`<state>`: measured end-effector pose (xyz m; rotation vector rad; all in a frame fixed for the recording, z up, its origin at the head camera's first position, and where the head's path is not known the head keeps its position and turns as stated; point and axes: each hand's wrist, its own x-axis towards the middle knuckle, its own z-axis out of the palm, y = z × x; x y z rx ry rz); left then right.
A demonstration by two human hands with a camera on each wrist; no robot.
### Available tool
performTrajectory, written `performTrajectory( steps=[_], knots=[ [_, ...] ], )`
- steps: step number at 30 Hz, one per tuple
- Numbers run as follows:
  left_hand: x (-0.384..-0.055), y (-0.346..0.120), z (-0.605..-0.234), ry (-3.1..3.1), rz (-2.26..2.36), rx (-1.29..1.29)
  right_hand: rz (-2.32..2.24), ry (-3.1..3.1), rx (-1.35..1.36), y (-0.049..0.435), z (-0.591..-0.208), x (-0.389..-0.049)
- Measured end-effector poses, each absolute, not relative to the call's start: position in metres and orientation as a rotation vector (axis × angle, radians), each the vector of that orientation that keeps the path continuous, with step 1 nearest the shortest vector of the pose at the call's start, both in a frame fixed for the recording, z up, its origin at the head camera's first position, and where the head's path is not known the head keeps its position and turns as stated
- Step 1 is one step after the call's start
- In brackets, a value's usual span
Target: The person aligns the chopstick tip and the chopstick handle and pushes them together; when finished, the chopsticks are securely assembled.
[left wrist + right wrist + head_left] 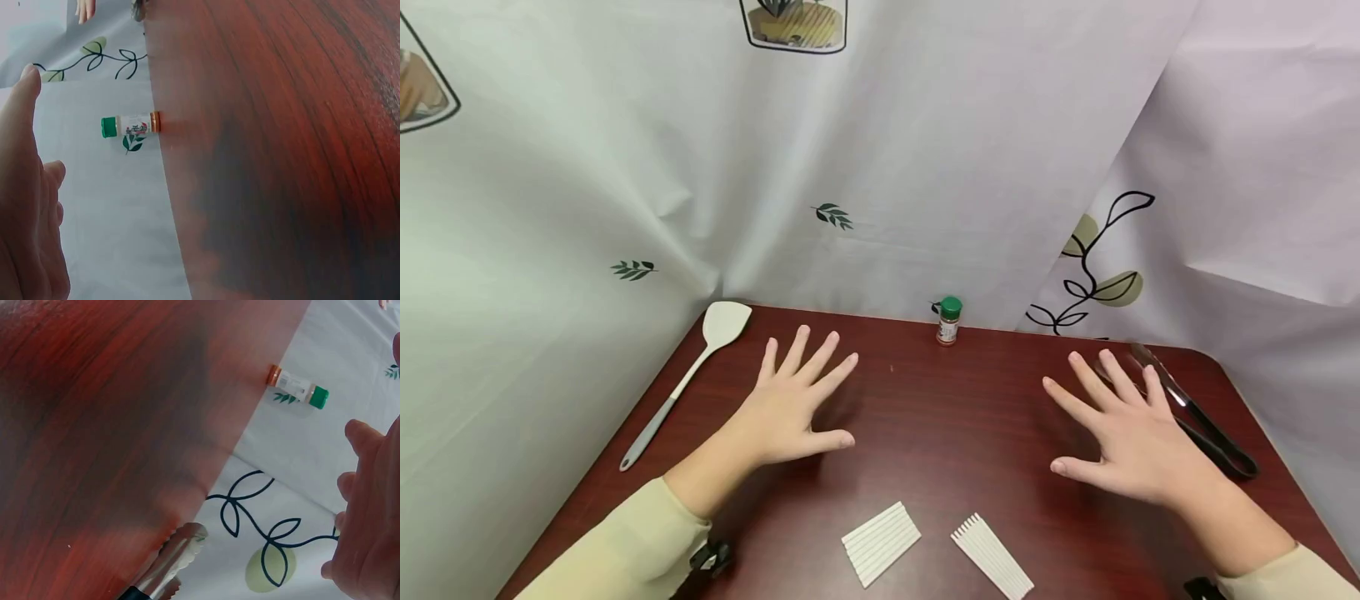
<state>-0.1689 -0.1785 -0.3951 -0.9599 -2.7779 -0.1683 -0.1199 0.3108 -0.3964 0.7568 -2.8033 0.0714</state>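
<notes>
My left hand point(790, 408) is held over the table with its fingers spread and holds nothing. The right hand point(1131, 437), likewise spread and holding nothing, is near a pair of tongs point(1202, 429) and hides part of them. To the left of the left hand lies a white spatula point(724, 323) with a grey handle end. A small spice jar point(948, 322) with a green cap stands at the table's back edge, between the hands. Two flat groups of white sticks lie nearer to me: a left group point(882, 543) and a right group point(992, 557).
The dark red-brown table point(940, 417) has a wood grain. White sheeting point(925, 167) with leaf and jar prints rises behind it and along both sides. In the right wrist view the metal heads of the tongs point(178, 550) show scalloped edges.
</notes>
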Motion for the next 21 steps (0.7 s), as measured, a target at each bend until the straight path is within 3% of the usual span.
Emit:
performTrajectory(
  steps=[9, 21],
  knots=[
    [-0.164, -0.155, -0.42, -2.829, -0.395, -0.898, 0.049, -2.847, 0.559, 0.295, -0.42, -0.116],
    [-0.13, -0.131, -0.463, -2.921, -0.765, -0.835, 0.37, -2.704, 0.573, 0.271, -0.456, -0.093]
  ],
)
